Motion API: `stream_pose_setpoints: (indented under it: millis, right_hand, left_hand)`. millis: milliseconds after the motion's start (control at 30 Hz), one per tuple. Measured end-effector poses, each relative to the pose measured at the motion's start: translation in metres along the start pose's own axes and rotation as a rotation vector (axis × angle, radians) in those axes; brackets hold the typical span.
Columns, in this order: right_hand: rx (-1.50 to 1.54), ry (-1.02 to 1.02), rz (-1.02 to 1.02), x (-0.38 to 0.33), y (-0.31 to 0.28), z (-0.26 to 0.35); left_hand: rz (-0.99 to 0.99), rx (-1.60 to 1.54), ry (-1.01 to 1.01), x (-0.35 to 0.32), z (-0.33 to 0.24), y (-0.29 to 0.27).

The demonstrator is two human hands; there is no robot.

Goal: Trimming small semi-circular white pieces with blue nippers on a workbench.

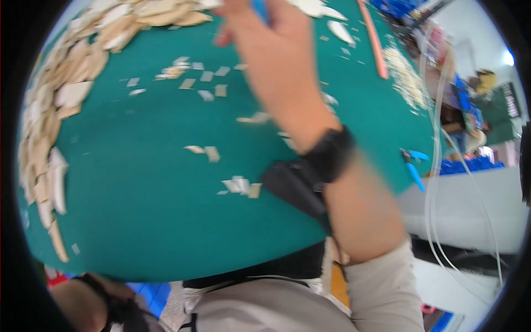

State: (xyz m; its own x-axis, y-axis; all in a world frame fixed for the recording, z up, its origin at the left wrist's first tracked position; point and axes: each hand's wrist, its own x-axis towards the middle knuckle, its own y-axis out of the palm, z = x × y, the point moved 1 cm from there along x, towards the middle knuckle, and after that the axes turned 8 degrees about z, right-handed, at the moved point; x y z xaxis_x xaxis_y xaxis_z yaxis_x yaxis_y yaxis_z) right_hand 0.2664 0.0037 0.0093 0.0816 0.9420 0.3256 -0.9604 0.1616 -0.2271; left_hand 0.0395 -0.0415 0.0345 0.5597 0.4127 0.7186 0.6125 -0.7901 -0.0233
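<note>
My right hand reaches to the far edge of the view, its fingers closed round something blue that the upper edge cuts off. Motion smears this hand, and the kind of blue thing cannot be made out. A black band with a box-like piece sits on the right wrist. Below that hand, small pale diamond-shaped chips lie scattered on the green tabletop. My left hand is only partly visible at the lower left, below the table edge, by a black wrist strap; its fingers do not show.
Flat beige and white pieces overlap along the left and far edges. A pink strip, a heap of pale slivers and blue-handled nippers lie on the right. Clear tubes hang beyond; people are in the background.
</note>
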Motion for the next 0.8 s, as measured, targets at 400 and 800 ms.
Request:
stream_pose_setpoints:
  millis: [400, 800]
  right_hand:
    - [0.157, 0.055, -0.19, -0.013, -0.012, 0.002]
    - [0.165, -0.164, -0.109, -0.019, -0.015, -0.006]
  left_hand:
    - [-0.499, 1.239, -0.73, -0.044, 0.004, -0.146]
    - [-0.261, 1.632, -0.867, -0.05, 0.034, -0.133]
